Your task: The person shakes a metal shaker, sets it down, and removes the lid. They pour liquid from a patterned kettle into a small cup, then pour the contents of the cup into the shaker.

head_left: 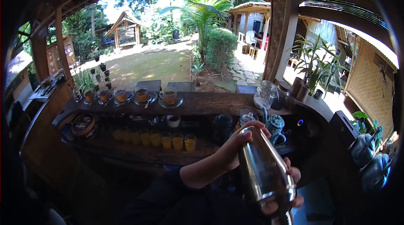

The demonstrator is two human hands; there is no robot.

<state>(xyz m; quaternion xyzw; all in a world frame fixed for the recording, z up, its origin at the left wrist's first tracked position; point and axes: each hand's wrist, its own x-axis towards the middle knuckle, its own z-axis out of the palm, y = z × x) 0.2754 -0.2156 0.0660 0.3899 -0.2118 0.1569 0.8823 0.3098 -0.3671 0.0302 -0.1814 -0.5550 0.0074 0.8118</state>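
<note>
A shiny metal cocktail shaker [263,164] is held at a tilt in front of me, right of centre. My left hand [240,141] is closed around its upper end, with the thumb lying along the metal. Lower down, the fingers of my right hand [293,176] wrap the shaker's right side; the rest of that hand is hidden behind it. Just beyond my left hand are a speckled green enamel mug [275,125] and a clear glass vessel [246,116], partly covered.
Several glasses of orange drink [166,141] line the lower shelf. Above, cups of brown drink on saucers [169,97] stand on the wooden counter [210,102]. A glass jar [265,94] and potted plant [313,63] are at right, with metal watering cans [376,168] farther right.
</note>
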